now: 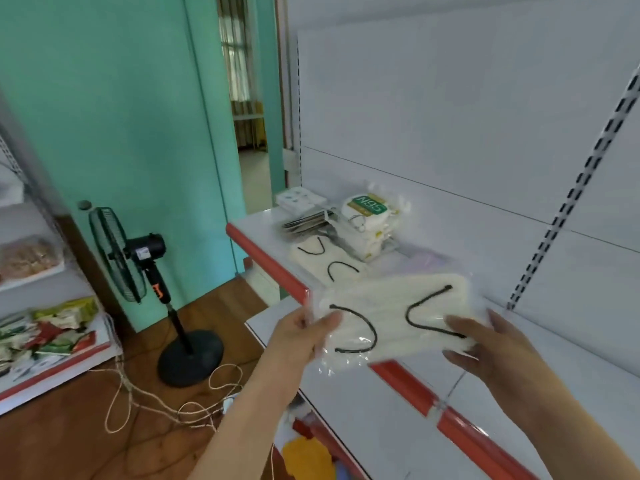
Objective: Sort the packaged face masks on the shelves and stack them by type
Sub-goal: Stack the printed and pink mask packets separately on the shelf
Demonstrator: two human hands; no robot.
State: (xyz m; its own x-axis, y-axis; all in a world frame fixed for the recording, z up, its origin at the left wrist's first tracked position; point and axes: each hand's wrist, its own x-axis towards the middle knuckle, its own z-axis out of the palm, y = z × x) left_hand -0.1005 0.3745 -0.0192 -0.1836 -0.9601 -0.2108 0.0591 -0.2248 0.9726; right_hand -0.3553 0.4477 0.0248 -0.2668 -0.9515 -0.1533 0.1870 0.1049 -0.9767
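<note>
Clear mask pack spans both hands above the shelf: left hand pinches its 9 o'clock edge, right hand clamps 3 o'clock, thumb on top.

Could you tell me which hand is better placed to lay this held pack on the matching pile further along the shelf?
Left, probably: the left hand grips the pack on the side nearer the matching pile; the right hand is farther away.

Black pedestal fan is seen on wood floor w/ tangled cord, by teal wall, nr doorway.
</note>
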